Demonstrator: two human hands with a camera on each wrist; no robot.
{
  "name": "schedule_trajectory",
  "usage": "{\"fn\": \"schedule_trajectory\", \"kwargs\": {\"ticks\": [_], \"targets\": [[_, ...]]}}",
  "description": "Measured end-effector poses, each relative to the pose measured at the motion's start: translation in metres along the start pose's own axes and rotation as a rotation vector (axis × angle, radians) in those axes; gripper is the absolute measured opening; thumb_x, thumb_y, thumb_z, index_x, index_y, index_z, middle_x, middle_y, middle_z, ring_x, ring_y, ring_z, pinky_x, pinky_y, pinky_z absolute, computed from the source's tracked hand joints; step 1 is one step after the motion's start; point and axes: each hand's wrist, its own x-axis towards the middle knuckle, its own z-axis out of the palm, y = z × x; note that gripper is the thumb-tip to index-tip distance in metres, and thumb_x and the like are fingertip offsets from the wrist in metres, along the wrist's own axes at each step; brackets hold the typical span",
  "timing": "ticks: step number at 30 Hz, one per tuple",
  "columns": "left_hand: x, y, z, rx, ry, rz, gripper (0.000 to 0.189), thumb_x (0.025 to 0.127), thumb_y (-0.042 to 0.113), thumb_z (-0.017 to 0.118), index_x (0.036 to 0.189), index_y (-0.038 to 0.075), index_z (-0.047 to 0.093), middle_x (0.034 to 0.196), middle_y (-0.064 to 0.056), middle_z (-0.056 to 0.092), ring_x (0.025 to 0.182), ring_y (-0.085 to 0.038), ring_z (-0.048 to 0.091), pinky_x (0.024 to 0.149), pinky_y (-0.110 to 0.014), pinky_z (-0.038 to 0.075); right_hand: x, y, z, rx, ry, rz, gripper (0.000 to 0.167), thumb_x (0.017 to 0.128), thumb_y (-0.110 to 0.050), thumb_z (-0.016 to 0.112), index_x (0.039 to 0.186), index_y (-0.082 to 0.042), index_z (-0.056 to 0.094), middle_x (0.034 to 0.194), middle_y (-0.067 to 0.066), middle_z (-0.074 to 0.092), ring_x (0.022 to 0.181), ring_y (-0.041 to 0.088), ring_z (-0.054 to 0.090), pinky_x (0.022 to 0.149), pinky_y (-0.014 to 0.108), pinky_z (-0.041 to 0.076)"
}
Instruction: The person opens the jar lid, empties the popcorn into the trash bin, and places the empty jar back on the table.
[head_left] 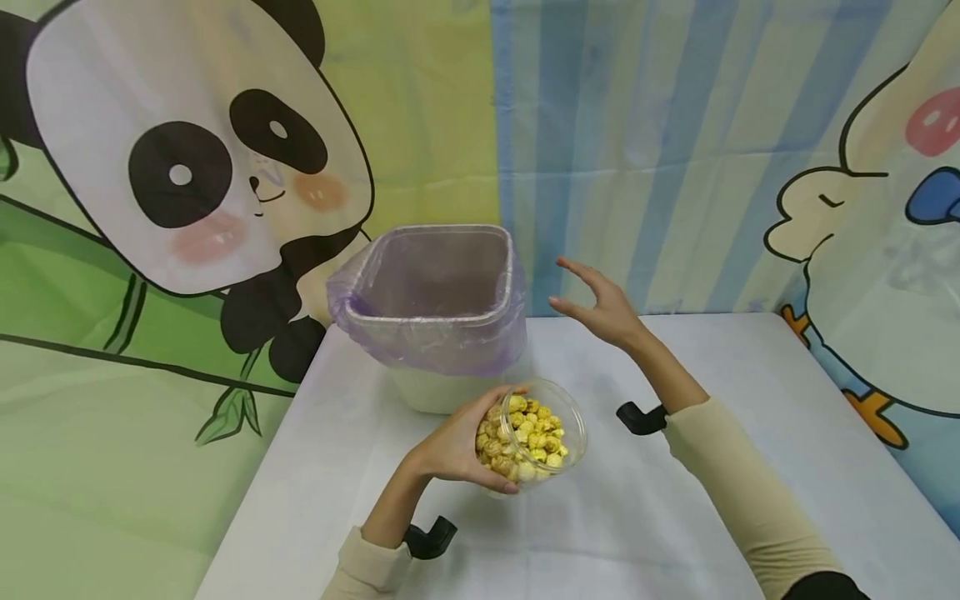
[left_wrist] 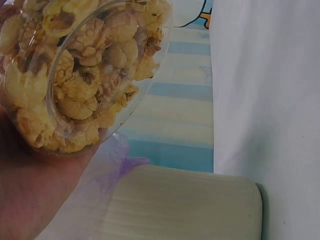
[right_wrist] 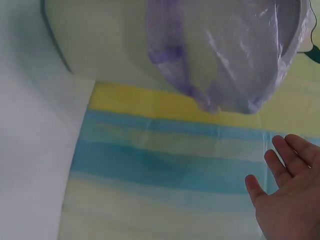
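My left hand (head_left: 457, 442) grips a clear round plastic tub (head_left: 573, 417) of yellow popcorn (head_left: 534, 429). The tub is tilted, its open mouth facing up and to the right, in front of the bin. Seen from below in the left wrist view, popcorn (left_wrist: 80, 85) shows through the clear base. My right hand (head_left: 603, 308) is raised to the right of the bin, fingers apart and nothing in them. Behind the tub stands a pale bin (head_left: 427, 387) with a translucent purple bag (head_left: 480, 346) folded over its rim. In the right wrist view the right hand (right_wrist: 290, 190) is beside the bag (right_wrist: 235, 60).
A white cloth covers the table (head_left: 600, 533). Printed curtains hang behind it, with a panda (head_left: 202, 150) on the left and blue stripes (head_left: 645, 167) toward the right. Black wrist mounts (head_left: 431, 537) stick out from both forearms.
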Motion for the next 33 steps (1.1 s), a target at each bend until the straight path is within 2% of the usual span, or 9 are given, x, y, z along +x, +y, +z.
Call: {"fn": "schedule_trajectory", "kwargs": {"ticks": [2,3,9,15,21,29,33], "targets": [[0.000,0.000,0.000,-0.002,-0.002,-0.002,0.106,0.053,0.025,0.088,0.141,0.021,0.030,0.139,-0.004,0.041,0.123,-0.017,0.042,0.100,-0.039,0.035,0.011,-0.011,0.005,-0.003,-0.030,-0.009,0.069,0.085,-0.046,0.061,0.144,-0.026,0.031,0.148,-0.002,0.028,0.136,0.024,0.022,0.104,0.056,0.021],[0.000,0.000,-0.001,-0.002,-0.002,-0.001,0.106,0.052,0.025,0.088,0.141,0.022,0.030,0.139,-0.002,0.041,0.122,-0.017,0.042,0.100,-0.039,0.036,0.017,-0.008,0.009,-0.008,-0.040,-0.022,0.072,0.084,-0.050,0.061,0.145,-0.028,0.030,0.148,-0.005,0.027,0.136,0.022,0.021,0.103,0.057,0.021],[0.000,0.003,-0.002,0.020,0.008,0.002,0.107,0.051,0.026,0.088,0.141,0.022,0.031,0.136,0.003,0.043,0.120,-0.017,0.045,0.098,-0.039,0.037,0.034,-0.018,0.022,-0.009,-0.071,-0.079,0.078,0.080,-0.054,0.062,0.146,-0.026,0.029,0.149,-0.003,0.026,0.136,0.021,0.021,0.104,0.055,0.022],[0.000,0.003,-0.002,0.023,0.004,0.002,0.107,0.050,0.026,0.089,0.141,0.022,0.030,0.137,0.003,0.042,0.121,-0.017,0.044,0.099,-0.039,0.036,0.039,-0.018,0.032,0.015,-0.081,-0.095,0.080,0.079,-0.054,0.064,0.146,-0.026,0.029,0.150,-0.005,0.025,0.136,0.017,0.020,0.105,0.052,0.021],[0.001,0.001,-0.003,0.030,0.004,0.014,0.107,0.051,0.026,0.088,0.140,0.021,0.030,0.138,0.001,0.042,0.121,-0.017,0.044,0.099,-0.039,0.036,0.041,-0.018,0.034,-0.008,-0.116,-0.115,0.076,0.081,-0.056,0.061,0.144,-0.029,0.030,0.151,-0.003,0.023,0.136,0.014,0.018,0.106,0.051,0.021],[0.002,0.000,-0.004,0.029,0.010,0.007,0.106,0.051,0.026,0.089,0.140,0.022,0.031,0.137,0.004,0.042,0.121,-0.017,0.044,0.099,-0.038,0.037,0.045,-0.019,0.034,-0.025,-0.149,-0.117,0.079,0.081,-0.056,0.060,0.145,-0.023,0.029,0.152,-0.003,0.020,0.137,0.014,0.016,0.106,0.052,0.020],[0.002,-0.001,-0.005,0.019,0.015,0.025,0.105,0.053,0.024,0.089,0.141,0.017,0.030,0.137,-0.001,0.042,0.120,-0.019,0.045,0.099,-0.039,0.038,0.045,-0.020,0.034,-0.021,-0.163,-0.103,0.079,0.081,-0.057,0.059,0.146,-0.024,0.027,0.152,-0.005,0.018,0.137,0.015,0.016,0.106,0.052,0.020]]}}
